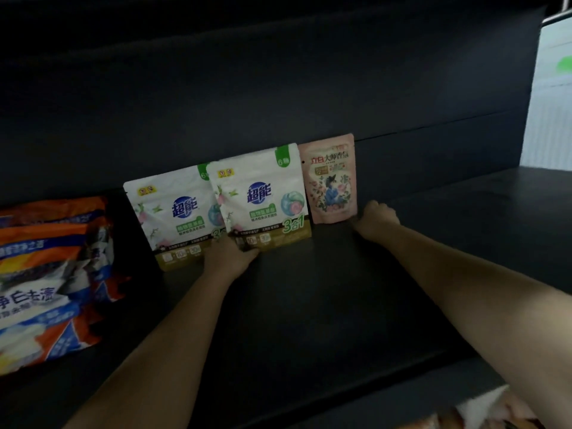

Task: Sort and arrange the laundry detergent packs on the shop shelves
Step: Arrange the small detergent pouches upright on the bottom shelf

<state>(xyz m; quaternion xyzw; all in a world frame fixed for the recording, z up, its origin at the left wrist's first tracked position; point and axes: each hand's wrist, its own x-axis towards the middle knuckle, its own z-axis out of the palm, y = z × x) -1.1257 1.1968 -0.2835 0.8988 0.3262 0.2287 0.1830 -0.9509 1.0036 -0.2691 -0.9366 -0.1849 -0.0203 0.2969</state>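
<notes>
White-and-green detergent pouch [263, 196] stands on the dark shelf [309, 305], overlapping a matching pouch [173, 212]; the left hand [230, 253] grips its bottom edge. The right hand [376, 216], fingers curled, touches the pink pouch [332, 181]. Orange bags [49, 274] lie left.

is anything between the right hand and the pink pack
No. The right hand is already at the lower right corner of the pink pack, with nothing visible between them. The bare shelf lies in front.

Two white-green-gold packs [182, 216] [263, 199]; pink floral pack [332, 181]; orange-blue-white bags [46, 274]; black shelf [309, 305].
</notes>
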